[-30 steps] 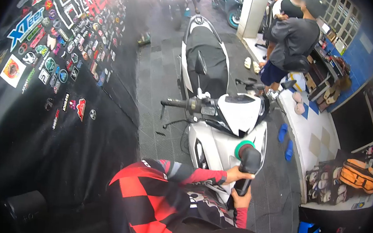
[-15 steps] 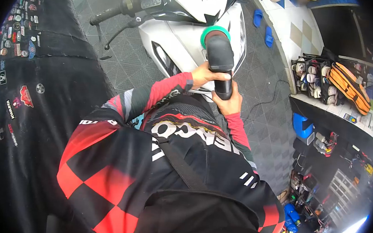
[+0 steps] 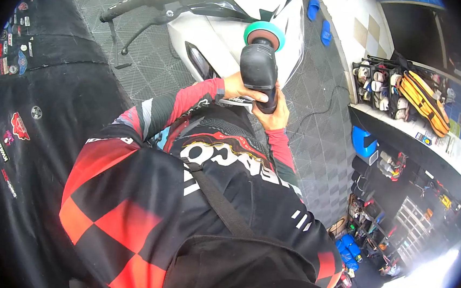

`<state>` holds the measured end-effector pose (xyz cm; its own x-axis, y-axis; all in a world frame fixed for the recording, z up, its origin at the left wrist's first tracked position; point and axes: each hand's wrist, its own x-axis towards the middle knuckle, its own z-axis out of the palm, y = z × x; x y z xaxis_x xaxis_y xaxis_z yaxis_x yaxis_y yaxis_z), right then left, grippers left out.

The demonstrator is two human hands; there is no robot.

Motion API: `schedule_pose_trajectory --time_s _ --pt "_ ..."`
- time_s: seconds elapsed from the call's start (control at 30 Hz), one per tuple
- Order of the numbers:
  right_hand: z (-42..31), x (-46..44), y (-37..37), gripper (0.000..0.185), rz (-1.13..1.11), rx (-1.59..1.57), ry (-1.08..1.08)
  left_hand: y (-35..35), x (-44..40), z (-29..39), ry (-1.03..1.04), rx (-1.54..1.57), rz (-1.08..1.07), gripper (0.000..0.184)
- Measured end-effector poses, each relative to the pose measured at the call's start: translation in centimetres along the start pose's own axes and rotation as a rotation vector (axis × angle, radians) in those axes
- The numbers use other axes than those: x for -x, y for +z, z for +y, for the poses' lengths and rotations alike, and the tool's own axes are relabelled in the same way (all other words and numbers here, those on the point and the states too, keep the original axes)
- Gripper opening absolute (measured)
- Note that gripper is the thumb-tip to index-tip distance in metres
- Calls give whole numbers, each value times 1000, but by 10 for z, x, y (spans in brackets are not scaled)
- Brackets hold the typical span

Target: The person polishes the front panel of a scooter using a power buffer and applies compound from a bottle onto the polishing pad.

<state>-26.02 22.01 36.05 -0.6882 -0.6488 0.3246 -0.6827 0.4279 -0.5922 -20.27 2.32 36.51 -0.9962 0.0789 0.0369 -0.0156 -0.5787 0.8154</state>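
Observation:
A black hand-held polisher (image 3: 258, 67) with a round green-rimmed pad (image 3: 265, 35) is over the white front panel of a motorcycle (image 3: 212, 37). My left hand (image 3: 241, 87) grips the polisher's body from the left, its thumb across the near part. Round the lower end of the handle, my right hand (image 3: 278, 111) is closed from the right. The pad overlaps the panel in view; whether it touches the panel I cannot tell.
The motorcycle's handlebar grip (image 3: 123, 6) and lever stick out at upper left. A black stickered wall (image 3: 44, 107) runs down the left. Blue slippers (image 3: 326, 33), a cable (image 3: 319, 112), an orange bag (image 3: 423, 102) and a blue container (image 3: 363, 142) are on the right.
The view has swung down from the wider room, so the motorcycle's seat and another person have left it. Both hands keep hold of the polisher, and its pad now shows more of its face.

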Motion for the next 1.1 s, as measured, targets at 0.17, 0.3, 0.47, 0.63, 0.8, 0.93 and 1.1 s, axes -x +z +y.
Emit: schedule_pose_trajectory --time_s 0.17,0.3,0.47,0.63,0.8,0.93,1.1 --pt "1 24 -8 76 -79 -77 311 12 -14 -25 -127 -77 52 63" --pt "-6 25 -8 70 -139 -182 429 15 -9 -25 -237 37 115 62" --pt "-1 37 5 73 -53 -149 439 13 -14 -28 -249 -14 66 60" --pt "-13 29 6 75 -103 -211 459 10 -12 -21 -240 53 88 57" --pt "-34 9 -15 74 -191 -254 548 11 -17 -9 -190 133 41 54" --pt "-36 22 -26 73 -162 -301 629 25 -26 -14 -232 184 53 54" --pt "-33 17 -42 70 -315 -676 648 42 -10 9 -200 216 152 47"
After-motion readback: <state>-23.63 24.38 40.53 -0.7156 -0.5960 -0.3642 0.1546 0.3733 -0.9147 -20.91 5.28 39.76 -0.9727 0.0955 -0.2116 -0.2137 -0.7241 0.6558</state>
